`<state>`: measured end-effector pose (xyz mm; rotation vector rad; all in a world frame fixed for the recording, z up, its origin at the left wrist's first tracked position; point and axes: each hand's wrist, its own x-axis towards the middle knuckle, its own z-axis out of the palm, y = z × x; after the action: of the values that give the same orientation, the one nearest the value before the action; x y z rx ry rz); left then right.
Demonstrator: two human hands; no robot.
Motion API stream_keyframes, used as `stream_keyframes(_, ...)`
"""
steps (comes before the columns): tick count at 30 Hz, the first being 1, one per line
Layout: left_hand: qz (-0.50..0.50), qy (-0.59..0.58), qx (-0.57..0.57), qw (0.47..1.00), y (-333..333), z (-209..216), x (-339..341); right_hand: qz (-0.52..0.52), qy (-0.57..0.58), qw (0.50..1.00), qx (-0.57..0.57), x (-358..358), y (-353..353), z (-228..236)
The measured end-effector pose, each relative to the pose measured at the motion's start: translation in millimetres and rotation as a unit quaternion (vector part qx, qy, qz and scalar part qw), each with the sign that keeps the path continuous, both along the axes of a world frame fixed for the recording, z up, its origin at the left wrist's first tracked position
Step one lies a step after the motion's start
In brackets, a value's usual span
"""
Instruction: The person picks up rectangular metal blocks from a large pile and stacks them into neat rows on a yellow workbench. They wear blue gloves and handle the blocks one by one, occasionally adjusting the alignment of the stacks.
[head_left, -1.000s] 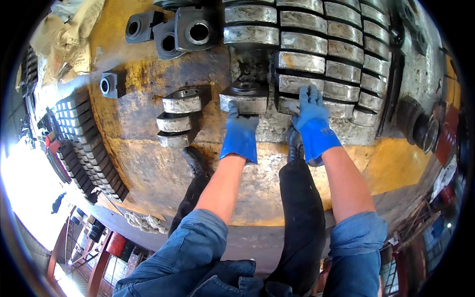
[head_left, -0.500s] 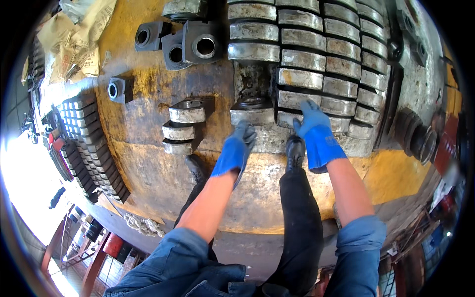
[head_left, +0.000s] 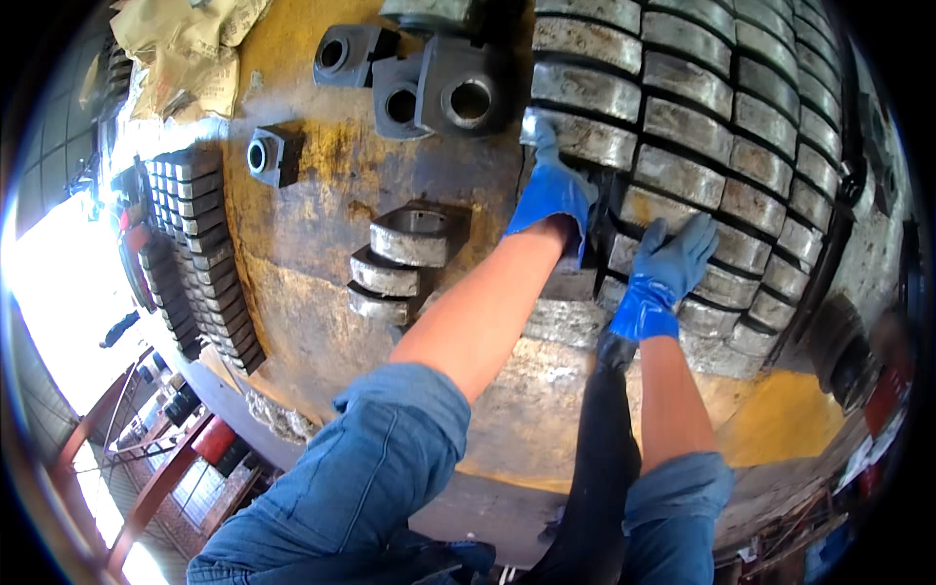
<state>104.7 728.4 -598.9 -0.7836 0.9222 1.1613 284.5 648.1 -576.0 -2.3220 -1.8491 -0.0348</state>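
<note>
Both my hands wear blue gloves. My left hand [head_left: 554, 180] reaches out to the nearest metal block [head_left: 583, 141] of the left column, its extended fingers at that block's left end. The glove's cuff hides part of what lies just below. My right hand [head_left: 675, 258] rests with fingers stretched over a curved grey block [head_left: 729, 242] in the neighbouring column. The blocks stand in tight rows, with dark gaps between them. Below my left wrist, another block [head_left: 568, 285] shows in part.
Left of my arms stand three curved metal pieces [head_left: 409, 246]. Farther off are dark square-bodied parts with round holes [head_left: 471, 100] and a single smaller one [head_left: 273, 156]. Stacked dark blocks [head_left: 200, 258] line the left edge, with crumpled brown paper [head_left: 185, 58] behind. My boot [head_left: 614, 349] is near the rows.
My left hand has moved forward from the near ring-topped block to the left column's end block. The right hand stays on the rows. The whole scene has shifted rightward in view.
</note>
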Motion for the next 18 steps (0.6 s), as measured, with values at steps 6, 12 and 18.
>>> stream_keyframes(6,0.092,-0.089,0.008,0.992,-22.7,-34.5,-78.6,0.015,0.024,0.999,0.024,-26.0,0.7,-2.4)
stream_keyframes(12,-0.164,0.085,0.030,0.982,-39.6,114.6,-120.1,0.011,-0.014,1.000,-0.002,-0.9,0.0,9.3)
stream_keyframes(18,-0.683,0.496,0.012,0.536,-27.4,233.2,-190.5,-0.013,0.003,0.999,-0.030,-12.5,-0.3,9.5)
